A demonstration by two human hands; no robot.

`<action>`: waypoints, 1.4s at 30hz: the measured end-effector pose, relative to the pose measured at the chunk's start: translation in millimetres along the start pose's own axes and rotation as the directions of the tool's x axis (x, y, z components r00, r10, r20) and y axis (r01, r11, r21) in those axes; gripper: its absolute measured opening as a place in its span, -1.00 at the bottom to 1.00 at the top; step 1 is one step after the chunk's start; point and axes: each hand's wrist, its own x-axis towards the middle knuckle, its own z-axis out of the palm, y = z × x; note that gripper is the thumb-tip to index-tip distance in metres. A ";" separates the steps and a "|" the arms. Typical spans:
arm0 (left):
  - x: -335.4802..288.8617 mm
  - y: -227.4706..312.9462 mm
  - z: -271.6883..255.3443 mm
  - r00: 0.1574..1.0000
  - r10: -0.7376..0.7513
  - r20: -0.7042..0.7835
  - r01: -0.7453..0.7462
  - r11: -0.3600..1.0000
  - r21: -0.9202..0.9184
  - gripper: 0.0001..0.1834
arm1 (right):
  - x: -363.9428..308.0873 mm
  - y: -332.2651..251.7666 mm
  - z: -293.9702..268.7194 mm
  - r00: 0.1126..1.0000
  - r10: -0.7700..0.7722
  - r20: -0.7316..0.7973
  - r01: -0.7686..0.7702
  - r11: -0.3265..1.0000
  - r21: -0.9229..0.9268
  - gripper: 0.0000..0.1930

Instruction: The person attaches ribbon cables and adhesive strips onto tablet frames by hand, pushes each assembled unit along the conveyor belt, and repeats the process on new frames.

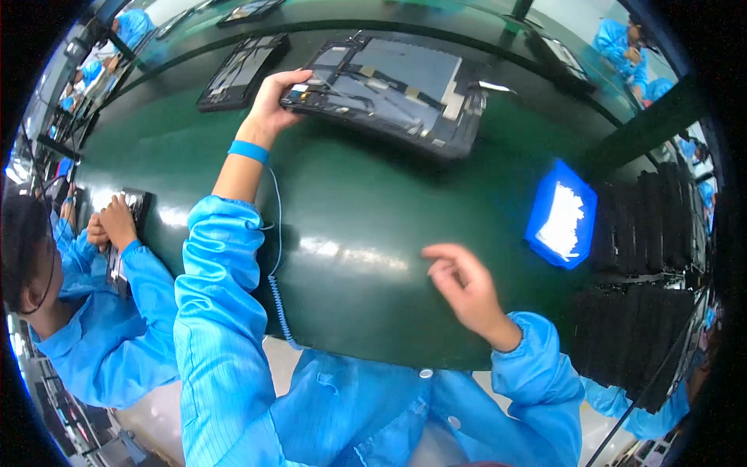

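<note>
Blue plastic tray with white strips lies right of the right hand, its fingers empty. Left hand grasps a black rectangular device.

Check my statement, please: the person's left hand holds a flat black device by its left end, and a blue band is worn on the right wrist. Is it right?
One part is wrong: the head view shows the blue band on the left wrist. The left hand does hold the flat black device by its left end.
</note>
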 end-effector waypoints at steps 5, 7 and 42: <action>-34.6 -25.3 10.9 0.988 -0.116 0.103 0.102 0.986 0.129 -0.42 | 7.0 14.1 -14.6 0.959 0.226 -0.171 -0.120 0.869 0.480 -0.54; -29.5 -40.9 9.5 0.938 -0.221 0.267 0.152 0.955 0.256 -0.34 | 11.9 14.6 -21.9 0.898 0.379 -0.225 -0.104 0.679 0.727 -0.48; -134.4 -151.2 94.2 0.137 0.302 0.943 -0.843 -0.464 0.271 -0.87 | 19.6 -25.3 -11.3 0.933 -0.361 0.003 0.288 0.741 -0.606 -0.81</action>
